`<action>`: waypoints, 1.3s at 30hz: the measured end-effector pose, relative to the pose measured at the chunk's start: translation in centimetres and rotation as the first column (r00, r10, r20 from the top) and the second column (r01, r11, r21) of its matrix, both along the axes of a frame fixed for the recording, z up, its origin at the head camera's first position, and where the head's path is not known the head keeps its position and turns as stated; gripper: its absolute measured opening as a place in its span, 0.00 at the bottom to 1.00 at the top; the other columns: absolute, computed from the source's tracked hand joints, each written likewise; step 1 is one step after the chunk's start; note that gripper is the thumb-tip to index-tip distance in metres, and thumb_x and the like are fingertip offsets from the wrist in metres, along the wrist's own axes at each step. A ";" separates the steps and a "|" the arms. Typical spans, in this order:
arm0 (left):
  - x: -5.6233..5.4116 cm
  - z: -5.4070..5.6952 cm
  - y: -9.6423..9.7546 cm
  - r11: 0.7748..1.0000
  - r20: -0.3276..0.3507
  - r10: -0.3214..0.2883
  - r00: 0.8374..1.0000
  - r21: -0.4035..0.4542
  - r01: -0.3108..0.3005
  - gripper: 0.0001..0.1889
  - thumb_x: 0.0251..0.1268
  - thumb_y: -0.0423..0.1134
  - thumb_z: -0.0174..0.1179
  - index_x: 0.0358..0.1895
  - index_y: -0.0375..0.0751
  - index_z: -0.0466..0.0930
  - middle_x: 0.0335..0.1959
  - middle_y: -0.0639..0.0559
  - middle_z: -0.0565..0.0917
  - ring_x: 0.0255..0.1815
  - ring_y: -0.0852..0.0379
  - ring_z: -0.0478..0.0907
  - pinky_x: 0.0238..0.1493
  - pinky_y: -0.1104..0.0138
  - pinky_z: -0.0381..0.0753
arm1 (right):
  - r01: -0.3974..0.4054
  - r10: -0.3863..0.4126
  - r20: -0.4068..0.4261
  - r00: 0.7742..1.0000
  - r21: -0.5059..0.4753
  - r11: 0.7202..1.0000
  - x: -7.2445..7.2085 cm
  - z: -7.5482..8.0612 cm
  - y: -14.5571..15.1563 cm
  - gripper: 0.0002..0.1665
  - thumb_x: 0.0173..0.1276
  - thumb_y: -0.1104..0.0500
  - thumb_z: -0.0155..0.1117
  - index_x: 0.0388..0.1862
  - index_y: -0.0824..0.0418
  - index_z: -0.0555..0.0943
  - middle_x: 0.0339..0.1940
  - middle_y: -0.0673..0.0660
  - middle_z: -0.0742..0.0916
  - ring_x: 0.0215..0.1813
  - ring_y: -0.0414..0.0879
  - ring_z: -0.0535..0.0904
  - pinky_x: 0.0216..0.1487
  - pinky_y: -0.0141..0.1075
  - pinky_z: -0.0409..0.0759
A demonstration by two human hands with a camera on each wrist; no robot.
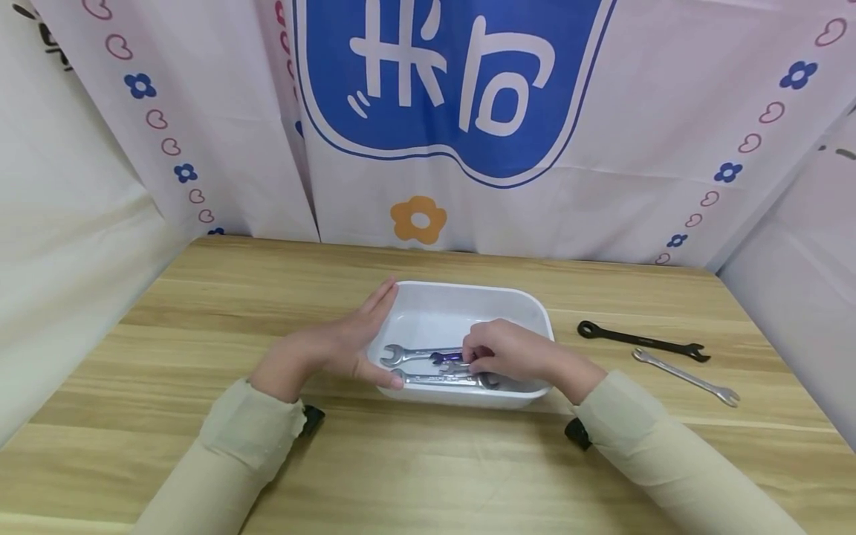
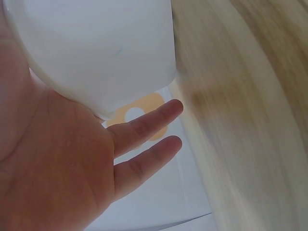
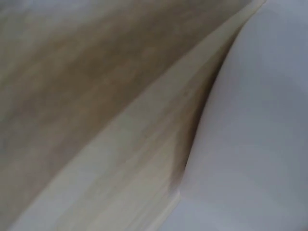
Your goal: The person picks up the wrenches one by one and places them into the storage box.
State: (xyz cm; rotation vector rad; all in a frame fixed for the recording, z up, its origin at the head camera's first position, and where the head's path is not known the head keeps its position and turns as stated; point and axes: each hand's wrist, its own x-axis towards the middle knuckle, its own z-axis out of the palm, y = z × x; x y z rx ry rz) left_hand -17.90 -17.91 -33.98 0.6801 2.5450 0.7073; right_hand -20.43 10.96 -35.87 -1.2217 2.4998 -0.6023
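Observation:
A white rectangular tub (image 1: 461, 295) sits on the wooden table, with several wrenches inside. My left hand (image 1: 351, 345) spans its left end, fingers straight along the wall and thumb on the front rim. In the left wrist view, the left palm (image 2: 62, 154) lies against the tub's outer wall (image 2: 106, 53). My right hand (image 1: 511, 349) reaches inside, its curled fingers pinching a small silver wrench (image 1: 453, 368), partly hidden under the hand. Beside it lies a purple wrench (image 1: 446, 358). Larger silver wrenches, one at the back (image 1: 404, 354) and one along the front (image 1: 435, 379), lie lengthwise.
Right of the tub, a black wrench (image 1: 642, 341) and a silver double-ended wrench (image 1: 689, 377) lie on the wooden table (image 1: 428, 461). White printed cloth (image 1: 602, 215) hangs behind the table and along both sides. The right wrist view shows tabletop and the tub's outer wall (image 3: 250, 125).

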 end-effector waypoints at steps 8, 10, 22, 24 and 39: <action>-0.1 0.0 0.0 1.000 0.006 -0.005 1.000 0.001 0.005 0.76 0.43 0.70 0.71 0.78 0.44 0.18 0.79 0.55 0.16 0.83 0.41 0.31 0.78 0.46 0.51 | 0.049 -0.049 -0.003 0.999 0.012 0.999 0.0 -0.2 -0.2 0.06 0.66 0.60 0.69 0.30 0.52 0.82 0.25 0.45 0.77 0.30 0.35 0.71 0.35 0.28 0.72; -0.1 0.0 0.0 1.000 0.007 -0.005 1.000 0.001 0.005 0.76 0.43 0.71 0.71 0.78 0.45 0.18 0.79 0.55 0.16 0.83 0.41 0.31 0.78 0.46 0.51 | 0.064 -0.064 -0.004 0.998 0.012 0.998 0.1 -0.1 -0.2 0.07 0.66 0.60 0.69 0.29 0.52 0.81 0.25 0.44 0.76 0.30 0.35 0.71 0.35 0.28 0.72; 0.0 0.0 0.0 1.000 0.013 0.009 1.000 0.007 -0.010 0.77 0.42 0.70 0.72 0.78 0.47 0.18 0.79 0.56 0.16 0.83 0.40 0.32 0.78 0.45 0.52 | 0.062 -0.062 0.021 0.998 0.009 0.998 0.1 0.4 0.2 0.07 0.65 0.61 0.69 0.29 0.53 0.80 0.22 0.44 0.76 0.29 0.34 0.70 0.36 0.29 0.72; 0.0 -0.1 0.0 1.000 0.015 0.013 1.000 0.007 -0.013 0.77 0.42 0.70 0.73 0.78 0.48 0.17 0.79 0.56 0.17 0.83 0.40 0.32 0.77 0.45 0.52 | 0.054 -0.054 0.027 0.998 0.008 0.999 0.2 0.5 0.3 0.06 0.65 0.61 0.69 0.30 0.53 0.80 0.22 0.43 0.77 0.28 0.34 0.70 0.35 0.28 0.72; -0.1 -0.2 0.0 1.000 0.005 0.005 1.000 0.016 -0.005 0.77 0.41 0.70 0.73 0.79 0.47 0.19 0.80 0.55 0.17 0.82 0.40 0.33 0.77 0.45 0.54 | 0.052 -0.052 0.007 0.999 -0.102 0.993 1.9 2.1 3.1 0.02 0.67 0.62 0.66 0.38 0.59 0.83 0.32 0.46 0.84 0.36 0.35 0.75 0.39 0.31 0.79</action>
